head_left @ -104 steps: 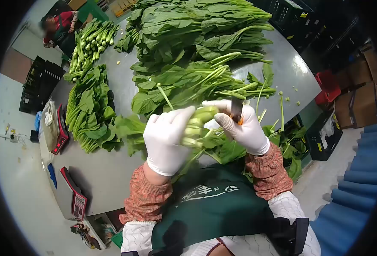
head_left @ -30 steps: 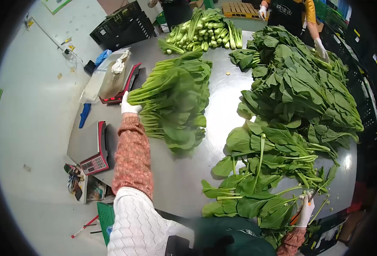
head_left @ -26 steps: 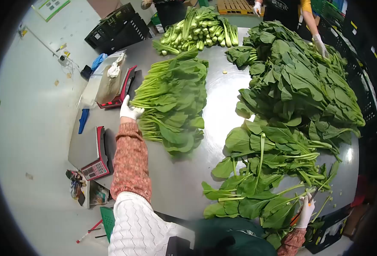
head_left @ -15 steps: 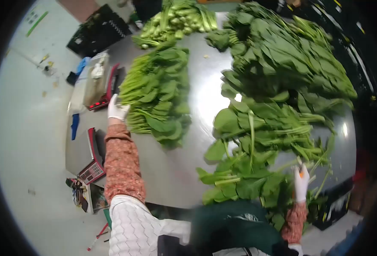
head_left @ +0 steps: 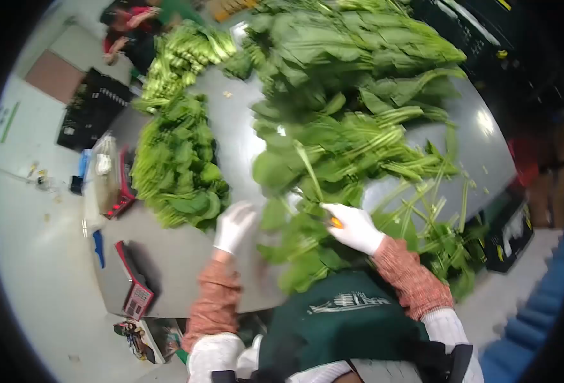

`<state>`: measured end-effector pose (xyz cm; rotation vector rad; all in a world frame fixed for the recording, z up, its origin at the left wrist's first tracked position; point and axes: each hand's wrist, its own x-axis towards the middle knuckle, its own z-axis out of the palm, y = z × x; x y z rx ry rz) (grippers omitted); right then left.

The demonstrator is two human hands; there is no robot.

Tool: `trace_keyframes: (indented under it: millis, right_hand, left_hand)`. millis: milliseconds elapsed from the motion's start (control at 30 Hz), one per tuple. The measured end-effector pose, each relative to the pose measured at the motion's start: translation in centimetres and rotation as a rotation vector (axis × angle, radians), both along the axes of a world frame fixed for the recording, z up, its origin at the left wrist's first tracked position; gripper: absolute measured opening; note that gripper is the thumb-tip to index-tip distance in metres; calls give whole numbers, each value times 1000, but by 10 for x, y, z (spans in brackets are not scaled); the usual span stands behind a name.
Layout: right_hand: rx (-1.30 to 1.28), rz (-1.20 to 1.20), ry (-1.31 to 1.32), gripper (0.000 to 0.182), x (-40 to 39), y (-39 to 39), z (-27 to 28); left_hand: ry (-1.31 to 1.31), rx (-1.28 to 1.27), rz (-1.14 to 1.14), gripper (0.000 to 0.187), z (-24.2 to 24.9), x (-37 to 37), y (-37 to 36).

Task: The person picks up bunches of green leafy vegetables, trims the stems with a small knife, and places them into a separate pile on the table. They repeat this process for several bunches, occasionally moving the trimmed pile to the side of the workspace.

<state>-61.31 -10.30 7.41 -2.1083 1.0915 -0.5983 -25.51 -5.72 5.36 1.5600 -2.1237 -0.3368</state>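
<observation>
My gloved left hand [head_left: 236, 225] is over the steel table, between the neat row of leafy greens [head_left: 180, 159] and the loose leaves. It is blurred, with its fingers loosely stretched and nothing visible in them. In my gloved right hand [head_left: 355, 228] is a small orange-handled tool [head_left: 336, 222]; its working end is hidden. That hand is closed, over the loose leafy greens [head_left: 307, 255] in front of my apron. Cut stems and leaves [head_left: 422, 210] lie scattered to its right.
A large heap of leafy greens [head_left: 352, 51] covers the far side of the steel table [head_left: 237, 159]. Pale-stemmed greens [head_left: 180, 60] lie at the far left. Two red scales [head_left: 138, 300] [head_left: 123, 185] stand along the left edge. Dark crates [head_left: 93, 108] stand beyond. Another person's hands show at top left.
My left hand has left the row of greens and come right, toward the loose leaves. My right hand has moved left from the stems with the orange-handled tool. The view has turned.
</observation>
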Motion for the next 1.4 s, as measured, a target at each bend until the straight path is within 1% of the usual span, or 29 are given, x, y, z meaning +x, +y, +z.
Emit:
trace_keyframes:
  millis: [33,67,100,167,233,267,300,333,367,400,467,500,533,567,600,633,700,800,867,967,1000,1033,1100,1167,1200,1300,1333,1367,1400]
  right_hand:
    - [-1,-10,-9,46,-3,-8,7]
    - [-6,-89,-99,44,-8,-20,3]
    - [4,-171,-176,42,-17,-33,0]
    - [102,-361,-277,38,-41,-65,0]
    - [-82,-478,-109,36,-69,-105,3]
    - [-138,-511,-93,36,-79,-124,3]
    - [-194,-543,-80,36,-87,-143,-1]
    - [-223,-538,-50,40,-95,-162,-5]
    - [-145,-537,69,43,-99,-173,4]
    - [-157,-512,127,45,-103,-183,-3]
    - [-149,-445,220,52,-104,-194,-9]
    - [-64,-396,236,59,-106,-199,-20]
    - [-67,-373,294,62,-103,-197,-27]
    - [-68,-347,353,64,-99,-194,-36]
    - [-178,-328,388,65,-100,-196,-58]
    - [-169,-316,377,65,-98,-193,-57]
    - [-152,-298,355,63,-96,-184,-51]
    - [-86,-265,426,49,-92,-161,-21]
    - [-100,-236,448,36,-97,-143,-24]
    - [-77,-139,443,30,-105,-108,-19]
    - [-61,-132,467,29,-105,-93,-19]
    - [-45,-126,490,28,-104,-77,-21]
    - [-99,-140,437,31,-104,-45,-31]
    - [1,-108,416,33,-104,-23,-21]
    - [-54,-73,385,38,-108,-15,-25]
    - [-20,28,251,42,-124,-18,-21]
    - [139,-68,113,39,-125,-25,-15]
    - [236,-192,125,33,-123,-31,15]
    - [123,-272,56,34,-130,-40,6]
  left_hand:
    - [568,390,433,36,11,-49,10]
    - [398,319,329,41,13,-70,10]
    - [447,365,372,44,29,-101,11]
    - [428,236,208,48,8,-139,10]
    - [196,68,-10,53,11,-174,-1]
    - [153,-10,-74,56,-4,-185,-4]
    - [-79,-15,-100,60,-1,-197,-9]
    - [-165,88,-82,61,-4,-205,-11]
    - [-250,191,-62,63,-10,-210,-11]
    - [-291,141,-8,60,-24,-210,-7]
    - [-281,353,50,56,-7,-209,-5]
    - [-276,465,78,55,0,-205,-1]
    - [-336,394,125,52,0,-202,6]
    - [-328,431,143,52,0,-198,10]
    - [-317,468,162,52,0,-194,13]
    - [-305,505,181,52,0,-191,18]
    - [-217,453,195,52,-6,-186,28]
    - [-107,345,200,53,-9,-181,30]
    - [-51,331,199,54,-5,-179,28]
    - [-2,231,189,53,-2,-174,26]
    - [86,151,204,52,-4,-173,28]
    - [66,198,217,51,3,-171,26]
    - [144,129,227,50,2,-165,28]
    - [75,170,260,50,17,-161,30]
    - [81,210,280,50,19,-158,32]
    - [85,213,298,50,16,-152,37]
    - [81,198,297,50,18,-151,38]
    - [78,182,298,50,20,-152,38]
    - [103,174,299,50,24,-154,39]
